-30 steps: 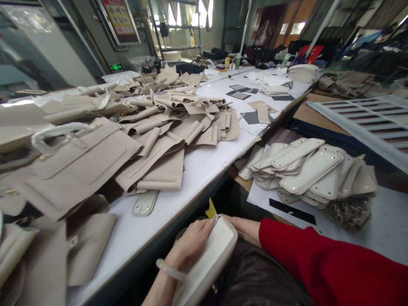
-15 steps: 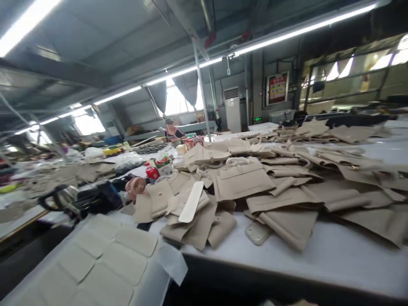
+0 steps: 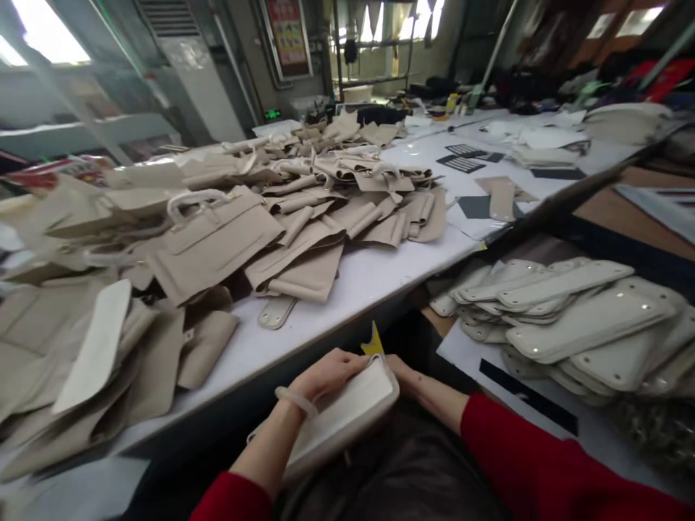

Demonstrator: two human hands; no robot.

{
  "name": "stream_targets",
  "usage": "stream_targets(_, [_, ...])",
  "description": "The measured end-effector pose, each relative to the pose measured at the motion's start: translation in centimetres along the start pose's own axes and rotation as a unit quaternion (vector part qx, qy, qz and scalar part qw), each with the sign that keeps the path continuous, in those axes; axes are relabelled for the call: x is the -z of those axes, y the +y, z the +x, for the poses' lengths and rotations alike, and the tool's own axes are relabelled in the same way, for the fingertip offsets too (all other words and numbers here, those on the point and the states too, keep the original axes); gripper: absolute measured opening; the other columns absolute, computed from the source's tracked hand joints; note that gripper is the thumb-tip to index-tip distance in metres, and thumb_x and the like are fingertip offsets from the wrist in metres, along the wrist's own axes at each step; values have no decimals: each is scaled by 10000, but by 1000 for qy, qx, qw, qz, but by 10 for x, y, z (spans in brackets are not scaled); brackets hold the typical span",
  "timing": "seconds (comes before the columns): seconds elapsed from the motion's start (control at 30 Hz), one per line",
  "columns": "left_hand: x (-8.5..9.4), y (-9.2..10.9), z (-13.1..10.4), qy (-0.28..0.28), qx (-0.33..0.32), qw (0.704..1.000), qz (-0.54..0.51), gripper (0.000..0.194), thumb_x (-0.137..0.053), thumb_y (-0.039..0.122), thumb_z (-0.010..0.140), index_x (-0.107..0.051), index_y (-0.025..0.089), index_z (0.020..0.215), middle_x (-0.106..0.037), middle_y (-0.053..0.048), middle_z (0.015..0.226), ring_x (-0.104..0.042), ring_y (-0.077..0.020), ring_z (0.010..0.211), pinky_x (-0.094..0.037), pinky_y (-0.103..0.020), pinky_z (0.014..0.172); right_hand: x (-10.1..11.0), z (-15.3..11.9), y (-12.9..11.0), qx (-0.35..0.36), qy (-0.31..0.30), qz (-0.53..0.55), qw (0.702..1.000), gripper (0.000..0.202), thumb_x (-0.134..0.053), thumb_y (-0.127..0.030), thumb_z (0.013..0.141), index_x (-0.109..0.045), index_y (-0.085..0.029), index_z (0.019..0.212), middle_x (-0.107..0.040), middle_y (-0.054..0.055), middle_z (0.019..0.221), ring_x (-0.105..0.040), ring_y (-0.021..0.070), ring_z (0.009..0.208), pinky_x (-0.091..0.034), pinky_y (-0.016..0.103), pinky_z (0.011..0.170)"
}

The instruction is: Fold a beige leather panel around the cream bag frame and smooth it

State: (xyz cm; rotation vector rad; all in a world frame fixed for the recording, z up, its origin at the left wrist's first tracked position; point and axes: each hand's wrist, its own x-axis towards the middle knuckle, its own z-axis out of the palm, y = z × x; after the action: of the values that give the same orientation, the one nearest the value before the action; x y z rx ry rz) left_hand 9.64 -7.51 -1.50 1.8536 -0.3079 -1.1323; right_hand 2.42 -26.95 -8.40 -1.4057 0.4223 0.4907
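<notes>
An off-white, box-shaped bag piece (image 3: 347, 412) lies tilted over my lap, its squared end toward the table. My left hand (image 3: 332, 375), with a pale bangle at the wrist, is closed over the piece's far upper edge. At that same end my right hand (image 3: 400, 370) grips it from the right; its fingers are largely hidden behind the piece. Just beyond both hands a pointed yellow piece (image 3: 373, 340) sticks up; I cannot tell what it is or which hand touches it.
Beige bag parts (image 3: 217, 239) are heaped on the white table (image 3: 374, 278) ahead. A long off-white strip (image 3: 95, 347) lies on the left heap. To the right, off-white panels with metal studs (image 3: 591, 318) are stacked by a black strip (image 3: 526, 394). A metal-studded tab (image 3: 276, 312) lies near the table edge.
The view has swung right and down. Both hands and the off-white bag piece have come into sight, along with the studded panels; the tray of pale panels at left has gone out of view.
</notes>
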Motion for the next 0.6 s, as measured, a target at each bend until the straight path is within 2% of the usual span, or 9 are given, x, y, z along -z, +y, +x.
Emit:
stream_targets(0.1, [0,2,-1,0,1,1000,-6,640,-560,764,754,-563,136,632,-396,24,587,-277,-95,576,-224,-265,537,24,10,-16,-25,52,-63,996,487,-679,-616,814,-595,-156,948,-588,-20,516,-535,129,409,-415,220,397])
stream_targets(0.2, [3,4,0,-2,4,1000,-18,627,-595,739,753,-598,121,647,-423,21,588,-295,-92,571,-245,-258,541,63,-6,-34,-47,34,-102,993,541,-609,-707,810,-546,-178,900,-543,-34,442,-464,127,300,-331,201,287])
stream_targets(0.23, [4,3,2,-5,5,1000,-23,619,-609,725,754,-632,112,674,-457,13,598,-318,-94,574,-264,-257,549,75,-14,-40,-65,-4,-111,992,571,-580,-743,802,-542,-176,852,-550,-16,440,-473,136,298,-334,202,278])
stream_targets(0.3, [7,2,5,-16,4,999,-31,595,-634,689,762,-712,100,791,-568,-17,672,-401,-110,608,-328,-258,591,92,-27,-52,-110,-128,-146,975,605,-552,-774,791,-549,-169,811,-576,10,466,-497,140,316,-356,201,287])
stream_targets(0.37, [10,0,9,-31,-1,999,-39,577,-645,658,776,-754,118,950,-673,-54,822,-512,-148,701,-405,-277,680,96,-30,-63,-118,-243,-234,934,598,-541,-757,802,-579,-166,883,-611,10,526,-523,135,355,-386,199,323])
stream_targets(0.4, [11,-1,10,-37,-6,998,-42,573,-650,645,781,-757,132,1012,-701,-68,906,-556,-172,768,-431,-293,739,95,-28,-68,-99,-269,-288,914,582,-550,-735,805,-589,-168,932,-637,11,580,-545,132,394,-408,199,354])
stream_targets(0.43, [12,-2,12,-40,-12,998,-44,571,-661,630,782,-750,144,1067,-712,-77,987,-584,-194,842,-443,-306,801,91,-24,-71,-66,-267,-338,900,564,-573,-708,799,-599,-168,961,-661,15,643,-571,128,448,-427,198,394])
stream_targets(0.5, [14,-5,14,-33,-24,998,-47,607,-692,600,776,-706,157,1190,-697,-86,1113,-593,-215,963,-437,-315,891,82,-12,-77,13,-217,-412,885,516,-587,-659,808,-627,-158,929,-680,20,748,-591,117,565,-427,188,474])
stream_targets(0.6, [14,-10,17,-8,-33,998,-53,771,-718,574,769,-536,182,1408,-676,-66,1053,-572,-173,880,-440,-292,808,67,2,-85,107,-95,-482,864,536,-426,-614,927,-640,-147,775,-651,24,720,-547,116,623,-342,211,520])
